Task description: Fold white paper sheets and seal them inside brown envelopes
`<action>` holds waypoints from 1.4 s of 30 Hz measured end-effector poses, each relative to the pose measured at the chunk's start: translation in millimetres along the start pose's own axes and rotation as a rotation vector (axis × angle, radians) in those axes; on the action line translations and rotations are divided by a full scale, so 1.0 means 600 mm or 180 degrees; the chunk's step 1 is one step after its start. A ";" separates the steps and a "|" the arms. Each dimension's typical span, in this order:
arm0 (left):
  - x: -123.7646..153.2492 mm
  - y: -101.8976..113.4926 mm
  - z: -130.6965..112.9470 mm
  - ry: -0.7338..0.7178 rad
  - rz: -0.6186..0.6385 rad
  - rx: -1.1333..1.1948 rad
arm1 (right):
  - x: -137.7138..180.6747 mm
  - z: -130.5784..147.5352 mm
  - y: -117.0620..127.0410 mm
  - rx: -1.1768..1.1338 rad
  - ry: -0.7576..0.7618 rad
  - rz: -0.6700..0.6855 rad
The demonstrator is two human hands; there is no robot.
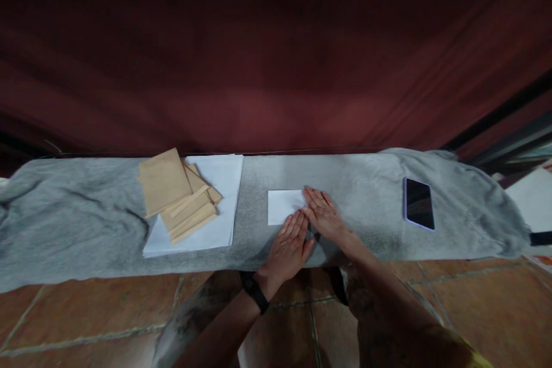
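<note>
A small white sheet of paper [282, 206], perhaps folded, lies flat on the grey cloth in front of me. My left hand [290, 247] rests flat with fingers stretched out, its fingertips on the paper's near right part. My right hand [323, 213] lies flat over the paper's right edge, fingers pointing up and left. The two hands touch or nearly touch near the left fingertips. What lies beneath the palms is hidden.
A grey cloth [259, 241] covers the long narrow surface. On the left, several brown paper envelopes [166, 181] lie on a stack of white paper [224, 184]. A phone [419, 204] lies on the right. Behind hangs a dark red curtain [259, 86].
</note>
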State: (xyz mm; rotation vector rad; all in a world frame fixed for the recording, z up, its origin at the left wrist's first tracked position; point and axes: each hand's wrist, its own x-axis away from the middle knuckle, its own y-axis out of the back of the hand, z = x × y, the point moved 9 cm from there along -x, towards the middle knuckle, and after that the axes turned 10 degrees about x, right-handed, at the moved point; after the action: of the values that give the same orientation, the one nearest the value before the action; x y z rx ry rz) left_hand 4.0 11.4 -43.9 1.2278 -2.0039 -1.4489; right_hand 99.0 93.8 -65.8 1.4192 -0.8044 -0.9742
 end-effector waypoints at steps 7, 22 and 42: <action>0.006 0.008 0.025 0.0324 -0.0381 -0.0125 | 0.006 0.001 0.005 -0.0035 -0.0016 -0.0132; 0.018 0.041 0.090 0.1015 -0.1049 -0.0289 | 0.015 -0.039 0.002 -0.0003 -0.0096 0.0071; 0.012 0.063 0.123 0.1415 -0.0992 -0.0377 | 0.018 -0.083 -0.002 -0.0404 -0.0010 0.0713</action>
State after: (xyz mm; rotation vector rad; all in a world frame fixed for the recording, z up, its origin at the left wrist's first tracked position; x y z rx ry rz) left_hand -69.1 50.5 -40.7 1.6895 -1.4619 -1.2587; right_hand 148.4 105.2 -69.1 1.1909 -0.8681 -0.8399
